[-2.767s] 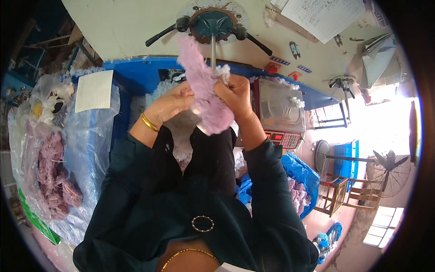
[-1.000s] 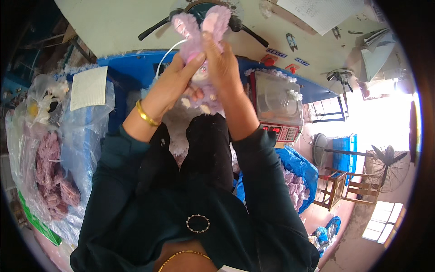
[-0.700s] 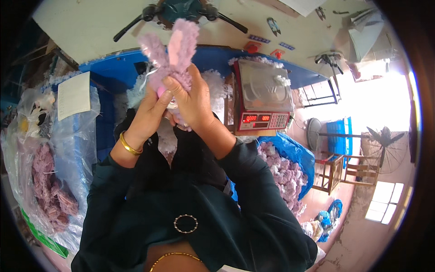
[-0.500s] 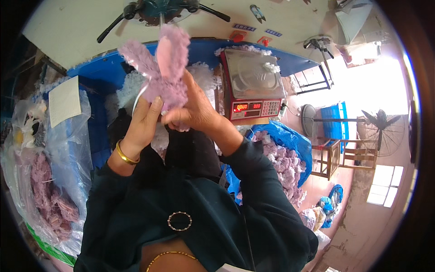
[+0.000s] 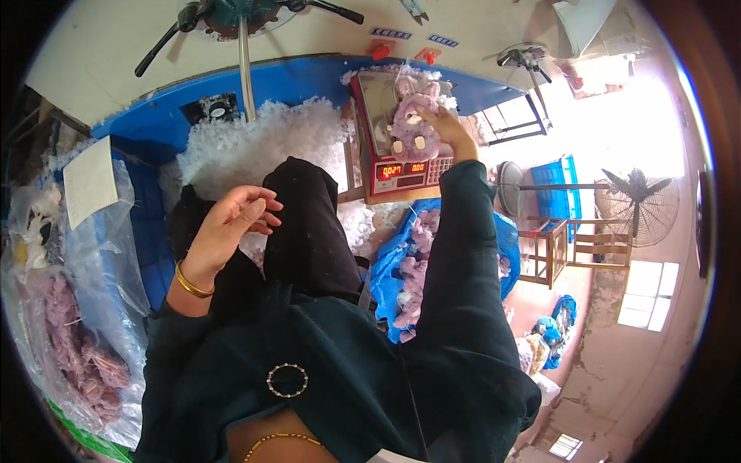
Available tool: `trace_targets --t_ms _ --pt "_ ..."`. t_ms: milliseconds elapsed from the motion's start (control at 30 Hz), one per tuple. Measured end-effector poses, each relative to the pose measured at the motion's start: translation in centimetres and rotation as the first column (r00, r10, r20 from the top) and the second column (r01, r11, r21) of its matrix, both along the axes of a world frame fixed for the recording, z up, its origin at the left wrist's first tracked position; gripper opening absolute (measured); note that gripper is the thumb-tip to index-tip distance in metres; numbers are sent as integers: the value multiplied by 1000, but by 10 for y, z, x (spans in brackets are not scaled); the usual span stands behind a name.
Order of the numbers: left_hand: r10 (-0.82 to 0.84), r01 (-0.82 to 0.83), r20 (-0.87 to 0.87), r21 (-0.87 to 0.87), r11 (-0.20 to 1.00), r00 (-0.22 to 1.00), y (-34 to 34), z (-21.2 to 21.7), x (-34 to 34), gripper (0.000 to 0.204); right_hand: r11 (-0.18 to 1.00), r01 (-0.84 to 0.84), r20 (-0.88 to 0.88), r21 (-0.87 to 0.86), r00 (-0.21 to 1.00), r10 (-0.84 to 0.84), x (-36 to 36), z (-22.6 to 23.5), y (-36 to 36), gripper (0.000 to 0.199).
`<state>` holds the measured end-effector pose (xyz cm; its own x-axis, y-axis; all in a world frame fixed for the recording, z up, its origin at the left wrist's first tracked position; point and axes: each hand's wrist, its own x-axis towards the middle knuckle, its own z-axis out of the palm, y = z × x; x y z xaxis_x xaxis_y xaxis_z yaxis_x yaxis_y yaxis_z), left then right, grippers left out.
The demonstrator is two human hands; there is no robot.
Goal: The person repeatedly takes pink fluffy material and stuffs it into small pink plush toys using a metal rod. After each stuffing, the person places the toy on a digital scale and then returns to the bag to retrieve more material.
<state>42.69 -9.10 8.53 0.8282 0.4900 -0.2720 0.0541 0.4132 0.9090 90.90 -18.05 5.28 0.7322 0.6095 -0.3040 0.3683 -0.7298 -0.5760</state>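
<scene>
A small mauve plush rabbit (image 5: pixel 413 127) with pale feet lies on the pan of a red digital weighing scale (image 5: pixel 374 166), right of centre. My right hand (image 5: pixel 450 131) reaches over to it, thumb and fingers gripping its right side. Loosely curled and holding nothing, my left hand (image 5: pixel 235 224) hovers over my lap, its fingers slightly apart. Beyond that hand, white fluffy stuffing (image 5: pixel 255 147) is heaped in a blue bin (image 5: pixel 135 108). A metal filling tube (image 5: pixel 245 69) points down toward the stuffing.
At left, a clear plastic bag (image 5: pixel 85 309) holds mauve plush pieces, with a paper sheet (image 5: pixel 90 180) above it. A blue bag (image 5: pixel 386 278) of mauve plush pieces lies beside my right arm. Farther right are a wooden chair (image 5: pixel 548 255), a blue crate (image 5: pixel 557 187) and a standing fan (image 5: pixel 637 204).
The plush rabbit has moved from between both hands, near the tube, rightward onto the scale in my right hand. My left hand has let go and dropped toward my lap. The scale's display has changed.
</scene>
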Motion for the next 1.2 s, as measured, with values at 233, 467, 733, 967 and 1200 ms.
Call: trace_targets --t_ms 233,467,733,967,1200 --pt "141 -152 -127 -84 985 982 5 -30 -24 28 861 498 -156 99 863 -481 54 16 -51 96" --pt "112 -119 -110 -59 991 988 -4 -33 -12 26 985 168 -145 -36 975 -171 -5 1 3 84" --pt "291 -318 212 109 942 933 -15 -14 -3 40 601 -624 -25 500 683 730 -235 54 31 66" --pt "276 -339 199 615 712 940 26 -5 27 43 270 -845 740 462 535 408 -290 77 71 73" --pt "356 -233 90 894 384 930 46 18 42 44 404 -738 599 540 674 432 -289 54 91 70"
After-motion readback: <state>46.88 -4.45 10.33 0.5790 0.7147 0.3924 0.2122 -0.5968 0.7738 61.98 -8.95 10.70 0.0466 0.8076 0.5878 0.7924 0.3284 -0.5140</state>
